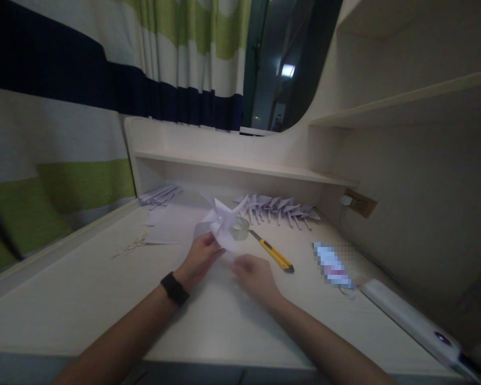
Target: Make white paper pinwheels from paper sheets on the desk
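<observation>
A white paper pinwheel (221,220) stands over the middle of the desk, its blades fanned out. My left hand (202,255) grips it from below at the left, fingers closed against the paper. Just right of it, my right hand (254,275) is curled with thumb and fingertips together, close under the lowest blade. Motion blurs those fingertips, and anything between them is too unclear to name. Behind the pinwheel lies a roll of clear tape (240,229). A yellow utility knife (273,252) rests on the desk beyond my right hand.
Several finished pinwheels (280,207) lie in a row at the back. White paper sheets (170,219) and rolled paper sticks (160,195) sit back left, near small thin pieces (132,245). A phone (332,266) and a long white device (411,318) occupy the right side.
</observation>
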Available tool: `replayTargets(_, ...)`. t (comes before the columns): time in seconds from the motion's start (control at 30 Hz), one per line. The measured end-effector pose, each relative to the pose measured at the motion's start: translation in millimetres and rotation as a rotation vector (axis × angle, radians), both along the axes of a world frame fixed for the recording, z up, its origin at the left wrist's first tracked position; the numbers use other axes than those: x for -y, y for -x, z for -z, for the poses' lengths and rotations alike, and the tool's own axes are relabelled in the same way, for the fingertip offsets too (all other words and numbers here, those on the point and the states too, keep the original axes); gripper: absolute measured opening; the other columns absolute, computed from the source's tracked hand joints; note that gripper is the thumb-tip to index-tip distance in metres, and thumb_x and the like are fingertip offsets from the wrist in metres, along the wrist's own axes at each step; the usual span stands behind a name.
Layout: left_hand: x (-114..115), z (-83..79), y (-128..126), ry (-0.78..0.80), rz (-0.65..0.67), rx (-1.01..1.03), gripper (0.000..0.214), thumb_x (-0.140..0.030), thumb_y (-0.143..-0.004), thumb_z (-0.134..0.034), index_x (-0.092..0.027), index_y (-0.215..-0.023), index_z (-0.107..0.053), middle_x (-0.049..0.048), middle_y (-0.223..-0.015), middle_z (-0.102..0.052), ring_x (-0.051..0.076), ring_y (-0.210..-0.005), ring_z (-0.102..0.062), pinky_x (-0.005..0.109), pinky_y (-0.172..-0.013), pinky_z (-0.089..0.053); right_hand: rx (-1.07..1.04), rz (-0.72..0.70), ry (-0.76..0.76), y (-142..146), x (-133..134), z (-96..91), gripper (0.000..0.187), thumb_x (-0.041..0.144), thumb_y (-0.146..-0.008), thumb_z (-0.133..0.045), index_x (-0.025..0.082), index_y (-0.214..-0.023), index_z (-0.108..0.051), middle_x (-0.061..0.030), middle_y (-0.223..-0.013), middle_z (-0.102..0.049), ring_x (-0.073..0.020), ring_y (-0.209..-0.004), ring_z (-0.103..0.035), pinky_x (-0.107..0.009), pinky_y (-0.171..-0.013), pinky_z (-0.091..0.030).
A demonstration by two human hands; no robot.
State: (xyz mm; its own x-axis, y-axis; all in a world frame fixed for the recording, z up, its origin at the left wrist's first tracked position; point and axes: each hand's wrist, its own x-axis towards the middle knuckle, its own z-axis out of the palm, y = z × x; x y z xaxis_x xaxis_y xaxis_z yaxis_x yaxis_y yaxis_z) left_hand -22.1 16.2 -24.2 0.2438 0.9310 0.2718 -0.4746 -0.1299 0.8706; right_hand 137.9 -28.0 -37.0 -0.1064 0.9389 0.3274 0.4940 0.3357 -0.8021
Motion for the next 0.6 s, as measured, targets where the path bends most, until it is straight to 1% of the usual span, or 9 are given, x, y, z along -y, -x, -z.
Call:
replayTargets(0.1, 2, -2.3, -2, -0.019, 0.022, -0.006, 0.033, -0.019, -0.072, -0.072, -0.014, -0.104, -0.068, 0.0123, -0.107, -0.067, 0.022, -0.097, -0.061, 0.035, -0.086, -0.046, 0.022, 0.025, -0.025, 0, 1, -1.9, 0.016, 0.03, -0.078, -0.062, 0.016, -0.079, -0.071, -0.0025, -0.067, -0.07, -0.014, -0.056, -0.061, -0.022, -0.053, -0.043)
replayTargets(0.23, 5, -5.2, -2, -0.052, 0.011, -0.07, 0.035, -0.019, -0.071, -0.072, -0.014, -0.105, -0.069, 0.0126, -0.109, -0.067, 0.024, -0.098, -0.061, 0.037, -0.09, -0.044, 0.06, 0.046, -0.054, -1, -1, -7.7, 0.014, 0.026, -0.077, -0.062, 0.016, -0.077, -0.072, -0.0037, -0.069, -0.07, -0.0152, -0.061, -0.062, -0.022, -0.055, -0.044)
replayTargets(0.3, 7, -5.9, -1, -0.06, 0.0, -0.117, 0.041, -0.02, -0.069, -0.074, -0.015, -0.109, -0.067, 0.013, -0.115, -0.065, 0.025, -0.1, -0.061, 0.037, -0.091, -0.044, 0.033, 0.071, -0.046, -5, -7, -8.8, 0.016, 0.028, -0.077, -0.062, 0.015, -0.078, -0.072, -0.0039, -0.067, -0.07, -0.0154, -0.06, -0.062, -0.022, -0.055, -0.045)
replayTargets(0.37, 8, -5.7, -1, -0.019, -0.034, -0.162, 0.044, -0.022, -0.067, -0.075, -0.016, -0.11, -0.066, 0.0136, -0.12, -0.062, 0.024, -0.1, -0.061, 0.037, -0.089, -0.045, -0.021, 0.119, -0.026, -15, -19, -8.8, 0.021, 0.031, -0.078, -0.061, 0.014, -0.08, -0.072, -0.0041, -0.063, -0.068, -0.0154, -0.057, -0.062, -0.022, -0.054, -0.046)
replayTargets(0.43, 8, -4.0, -1, 0.04, -0.087, -0.225, 0.044, -0.025, -0.067, -0.074, -0.015, -0.109, -0.066, 0.014, -0.118, -0.063, 0.024, -0.097, -0.062, 0.035, -0.083, -0.047, -0.068, 0.198, -0.038, -35, -37, -9.6, 0.027, 0.036, -0.079, -0.059, 0.012, -0.083, -0.071, -0.0045, -0.061, -0.068, -0.0153, -0.053, -0.061, -0.022, -0.05, -0.046)
replayTargets(0.47, 8, -2.5, -1, 0.051, -0.109, -0.271, 0.043, -0.027, -0.067, -0.073, -0.015, -0.108, -0.067, 0.014, -0.115, -0.065, 0.024, -0.094, -0.062, 0.035, -0.079, -0.049, -0.055, 0.241, -0.038, -48, -47, -10.9, 0.03, 0.038, -0.08, -0.057, 0.012, -0.087, -0.071, -0.005, -0.063, -0.069, -0.0157, -0.053, -0.062, -0.023, -0.049, -0.046)
replayTargets(0.5, 7, -0.4, -2, 0.037, -0.124, -0.325, 0.041, -0.029, -0.068, -0.072, -0.014, -0.107, -0.067, 0.0139, -0.109, -0.067, 0.024, -0.091, -0.063, 0.034, -0.074, -0.049, 0.008, 0.307, -0.03, -64, -59, -13.0, 0.032, 0.039, -0.081, -0.056, 0.012, -0.09, -0.07, -0.0055, -0.067, -0.07, -0.0161, -0.056, -0.064, -0.022, -0.05, -0.047)
replayTargets(0.53, 6, 2.2, -4, 0.002, -0.135, -0.388, 0.039, -0.03, -0.069, -0.07, -0.013, -0.104, -0.068, 0.0134, -0.103, -0.069, 0.023, -0.086, -0.063, 0.033, -0.07, -0.05, 0.105, 0.416, -0.029, -81, -70, -15.8, 0.032, 0.039, -0.082, -0.054, 0.013, -0.093, -0.07, -0.005, -0.071, -0.071, -0.0158, -0.06, -0.066, -0.022, -0.053, -0.048)
replayTargets(0.6, 6, 8.8, -9, -0.121, -0.164, -0.53, 0.032, -0.031, -0.071, -0.067, -0.014, -0.098, -0.07, 0.0115, -0.091, -0.07, 0.022, -0.077, -0.063, 0.032, -0.065, -0.049, 0.181, 0.55, -0.008, -116, -90, -22.6, 0.03, 0.034, -0.084, -0.053, 0.012, -0.096, -0.069, -0.0076, -0.076, -0.072, -0.0167, -0.066, -0.067, -0.021, -0.056, -0.048)
